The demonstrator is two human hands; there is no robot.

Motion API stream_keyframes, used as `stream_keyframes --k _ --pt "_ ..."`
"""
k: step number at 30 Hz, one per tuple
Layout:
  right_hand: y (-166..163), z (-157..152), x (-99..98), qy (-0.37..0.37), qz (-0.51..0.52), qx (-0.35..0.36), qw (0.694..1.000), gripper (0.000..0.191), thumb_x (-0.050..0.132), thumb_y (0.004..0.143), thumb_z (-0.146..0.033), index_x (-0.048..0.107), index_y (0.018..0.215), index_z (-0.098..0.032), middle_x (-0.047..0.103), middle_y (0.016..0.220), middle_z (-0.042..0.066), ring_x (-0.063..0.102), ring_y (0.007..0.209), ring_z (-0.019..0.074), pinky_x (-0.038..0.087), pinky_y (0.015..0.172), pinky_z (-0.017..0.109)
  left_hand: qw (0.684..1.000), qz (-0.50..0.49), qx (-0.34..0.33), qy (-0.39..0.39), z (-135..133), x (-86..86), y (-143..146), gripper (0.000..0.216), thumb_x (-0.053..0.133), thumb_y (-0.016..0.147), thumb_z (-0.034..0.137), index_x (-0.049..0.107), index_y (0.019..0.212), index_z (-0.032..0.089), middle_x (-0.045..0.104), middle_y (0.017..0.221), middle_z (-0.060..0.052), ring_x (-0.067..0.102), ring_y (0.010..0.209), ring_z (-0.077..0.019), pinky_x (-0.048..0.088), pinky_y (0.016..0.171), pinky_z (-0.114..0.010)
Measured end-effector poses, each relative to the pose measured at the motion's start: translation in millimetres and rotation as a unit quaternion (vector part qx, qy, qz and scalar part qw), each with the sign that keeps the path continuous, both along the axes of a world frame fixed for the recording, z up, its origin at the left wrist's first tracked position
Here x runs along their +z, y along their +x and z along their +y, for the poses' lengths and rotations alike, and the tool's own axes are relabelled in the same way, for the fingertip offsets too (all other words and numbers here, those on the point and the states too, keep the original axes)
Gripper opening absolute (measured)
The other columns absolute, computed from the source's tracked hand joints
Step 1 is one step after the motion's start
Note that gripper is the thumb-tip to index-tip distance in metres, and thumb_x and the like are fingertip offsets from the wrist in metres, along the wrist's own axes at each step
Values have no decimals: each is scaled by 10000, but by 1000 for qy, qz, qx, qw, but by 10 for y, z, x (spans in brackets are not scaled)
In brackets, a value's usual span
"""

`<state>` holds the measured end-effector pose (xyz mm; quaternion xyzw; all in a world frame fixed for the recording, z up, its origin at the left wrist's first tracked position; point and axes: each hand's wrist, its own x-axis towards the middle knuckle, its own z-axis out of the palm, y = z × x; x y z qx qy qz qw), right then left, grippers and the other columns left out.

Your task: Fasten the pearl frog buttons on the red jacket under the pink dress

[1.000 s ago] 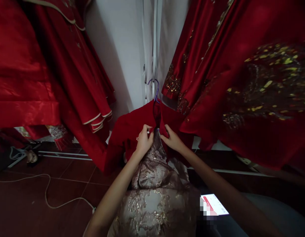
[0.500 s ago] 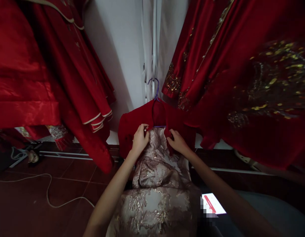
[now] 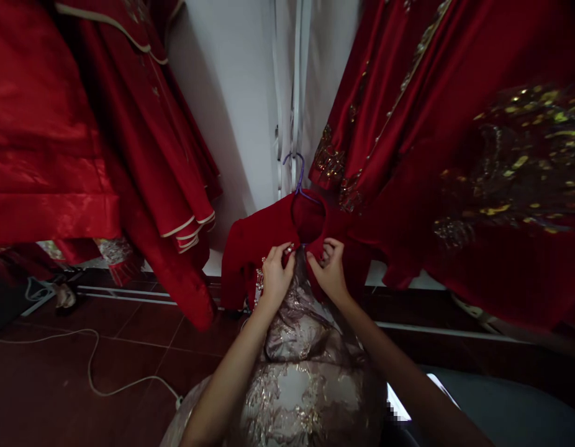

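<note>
A red jacket [image 3: 262, 230] with an open neckline hangs on a purple hanger [image 3: 300, 174], over a shiny beige-gold brocade dress [image 3: 297, 385]. My left hand [image 3: 277, 273] pinches the jacket's front edge just below the collar, beside a small shiny bead. Opposite it, my right hand [image 3: 330, 267] grips the other front edge with bent fingers. Only a narrow gap separates the two edges, and the dress shows beneath them. Dangling beaded trim [image 3: 259, 282] shows on the jacket left of my left hand.
Red garments [image 3: 148, 143] hang at the left, and gold-embroidered red garments [image 3: 390, 124] at the right. A white cable [image 3: 94, 366] crosses the tiled floor. Low metal rails [image 3: 124, 295] run behind. A lit screen [image 3: 398, 403] lies near my right forearm.
Both hands have come closer together, bringing the jacket's front edges nearer each other over the dress. More beaded trim shows beside my left hand.
</note>
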<state>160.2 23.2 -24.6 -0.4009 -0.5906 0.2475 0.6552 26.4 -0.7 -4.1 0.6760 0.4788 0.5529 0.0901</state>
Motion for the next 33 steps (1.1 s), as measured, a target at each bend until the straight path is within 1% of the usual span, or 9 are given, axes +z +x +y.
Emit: stream_keyframes --k 2,4,8,10,12,17,21,28,33 --pt "-2 -102 15 14 -17 -26 999 466 591 719 -296 333 1100 -224 523 1024 78 571 919 166 497 737 291 999 -33 2 -11 -2 12 -14 194 503 827 276 520 1003 197 607 929 -47 596 871 -146 465 815 -291" --pt "-7 -170 46 18 -55 -24 998 390 579 734 -295 406 1075 -217 540 1006 77 572 900 170 506 716 290 998 -55 -1 -31 16 31 -16 165 535 802 291 513 934 194 611 866 -28 606 807 -134 481 768 -273" --pt "5 -177 140 -1 -93 82 992 267 512 798 -327 533 1040 -215 572 1036 75 571 918 171 536 697 284 996 -58 -35 -64 89 71 -33 104 563 766 265 526 829 191 624 820 -9 616 781 -121 490 743 -253" --pt "25 -150 180 -10 -82 126 989 290 487 822 -344 554 1079 -228 569 1089 64 568 955 167 550 719 292 994 -54 -52 -80 124 85 -62 87 565 753 238 535 815 187 631 804 -5 619 770 -117 493 735 -249" --pt "45 -126 210 -19 -72 147 986 324 499 820 -364 555 1114 -240 580 1096 51 580 944 164 564 719 302 993 -40 -70 -91 148 100 -98 78 564 742 216 541 809 183 634 788 -2 618 752 -113 494 725 -245" --pt "70 -99 279 -13 -96 113 989 292 566 784 -384 617 1011 -209 646 997 50 626 851 166 568 714 316 990 30 -114 -80 157 169 -173 78 555 734 170 556 811 184 644 811 -2 610 746 -106 491 726 -234" --pt "75 -96 326 -8 -123 98 988 283 589 772 -374 654 985 -199 671 958 57 643 807 165 559 723 317 988 58 -125 -64 121 224 -212 94 537 750 168 571 836 188 652 841 -11 616 772 -114 494 736 -237" --pt "68 -152 344 14 -131 60 989 285 579 781 -379 678 997 -223 667 997 48 637 882 185 559 758 326 986 82 -133 -60 26 290 -205 129 555 758 248 586 865 183 652 794 -17 615 717 -118 495 703 -235" --pt "74 -190 356 7 -124 69 990 314 597 767 -381 666 1039 -240 657 1013 39 631 898 189 568 771 335 986 94 -129 -54 42 298 -186 117 553 758 228 594 860 187 660 812 -15 622 739 -121 491 717 -234"
